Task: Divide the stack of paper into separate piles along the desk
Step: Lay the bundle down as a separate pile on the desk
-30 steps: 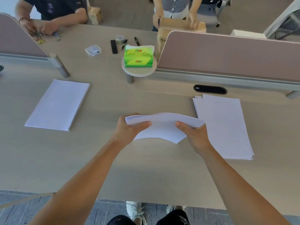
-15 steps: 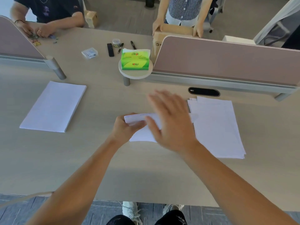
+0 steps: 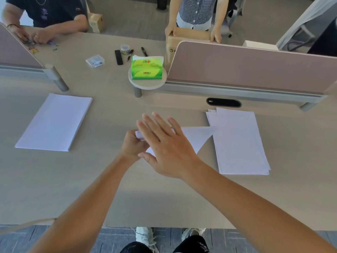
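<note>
Leftmost, a squared pile of white paper lies flat on the desk. At centre, the left hand has its fingers curled round the left end of a thin sheaf of sheets. The right hand is over the sheaf, fingers straight and spread; contact with the paper cannot be told. The sheaf's right corner reaches a looser fanned pile, flat at the right, near the pink divider.
</note>
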The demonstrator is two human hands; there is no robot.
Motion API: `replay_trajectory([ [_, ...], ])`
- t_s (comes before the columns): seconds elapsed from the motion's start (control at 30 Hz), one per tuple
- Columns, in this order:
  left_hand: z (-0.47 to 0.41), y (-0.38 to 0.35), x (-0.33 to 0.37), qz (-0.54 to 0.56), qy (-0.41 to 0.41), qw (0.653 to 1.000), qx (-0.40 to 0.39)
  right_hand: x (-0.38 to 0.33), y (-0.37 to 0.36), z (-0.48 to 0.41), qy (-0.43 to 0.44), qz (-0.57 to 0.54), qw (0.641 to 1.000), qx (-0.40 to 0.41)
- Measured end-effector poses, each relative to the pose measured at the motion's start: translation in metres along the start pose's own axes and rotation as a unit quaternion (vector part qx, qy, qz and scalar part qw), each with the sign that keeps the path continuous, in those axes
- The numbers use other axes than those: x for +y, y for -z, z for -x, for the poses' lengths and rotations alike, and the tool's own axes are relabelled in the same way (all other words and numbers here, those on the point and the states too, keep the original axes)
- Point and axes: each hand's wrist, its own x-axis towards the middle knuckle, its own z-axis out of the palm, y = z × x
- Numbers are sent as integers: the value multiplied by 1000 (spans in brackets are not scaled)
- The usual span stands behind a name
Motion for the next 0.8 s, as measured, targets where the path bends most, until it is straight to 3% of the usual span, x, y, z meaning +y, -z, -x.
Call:
replay_trajectory([
  [0.4, -2, -2, -5, 20, 58, 998, 26, 60, 13, 38, -129, 38, 990, -41],
  [0.5, -3, -2, -6, 14, 81, 996, 39, 79, 14, 45, -157, 19, 987, -28],
  [0.57, -3, -3, -5, 15, 86, 996, 36, 88, 14, 51, -190, -72, 979, 1],
  [0.6, -3, -3, -4, 19, 85, 996, 35, 91, 14, 53, -243, -173, 954, 32],
  [0.67, -2, -2, -5, 31, 88, 995, 30, 101, 6, 55, -362, -385, 844, 94],
  [0.73, -1, 0, -6, 45, 83, 995, 18, 106, -2, 54, -415, -520, 743, 67],
  [0.8, 0, 0, -5, 53, 79, 995, 5, 107, -14, 54, -407, -596, 692, 23],
])
